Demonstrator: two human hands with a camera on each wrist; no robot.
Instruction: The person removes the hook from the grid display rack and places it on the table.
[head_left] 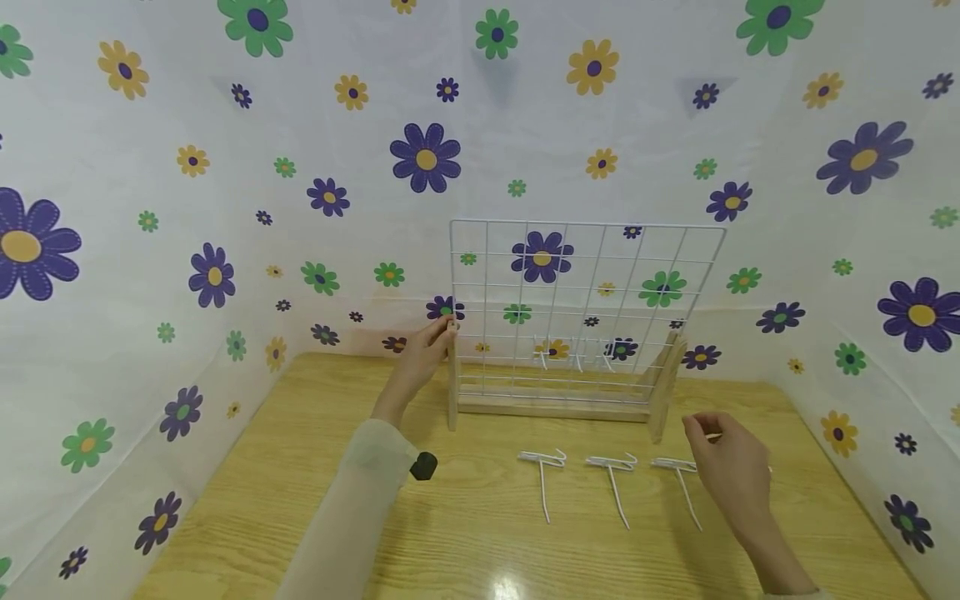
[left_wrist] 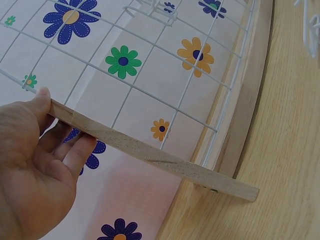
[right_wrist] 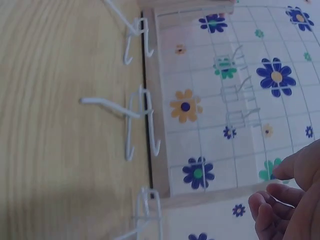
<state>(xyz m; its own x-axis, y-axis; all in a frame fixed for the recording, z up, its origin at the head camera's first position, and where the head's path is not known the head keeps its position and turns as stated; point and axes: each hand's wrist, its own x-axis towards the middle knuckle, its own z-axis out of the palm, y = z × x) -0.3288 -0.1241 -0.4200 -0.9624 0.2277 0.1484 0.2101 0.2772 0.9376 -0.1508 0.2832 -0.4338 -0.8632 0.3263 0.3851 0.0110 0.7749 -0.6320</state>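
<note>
My left hand [head_left: 422,354] grips the left wooden upright [left_wrist: 155,155] of a display rack near its top, thumb on one side and fingers on the other. A white wire grid [head_left: 588,224] leans back between the rack's two uprights. Several white wire hooks hang low on the grid, one of them a middle hook [head_left: 577,363]. Three more lie in a row on the table before the rack: a left hook [head_left: 544,492], a centre hook [head_left: 617,492] and a right hook [head_left: 686,492]. My right hand [head_left: 731,462] hovers by the right hook, partly covering it, fingers loosely bent and holding nothing.
The rack's wooden base bar [head_left: 555,409] rests on a wood-grain table [head_left: 300,500]. Flower-printed white sheeting [head_left: 360,250] encloses the table at the back and both sides, close behind the rack. A dark knob-like piece [head_left: 423,466] sits at my left cuff.
</note>
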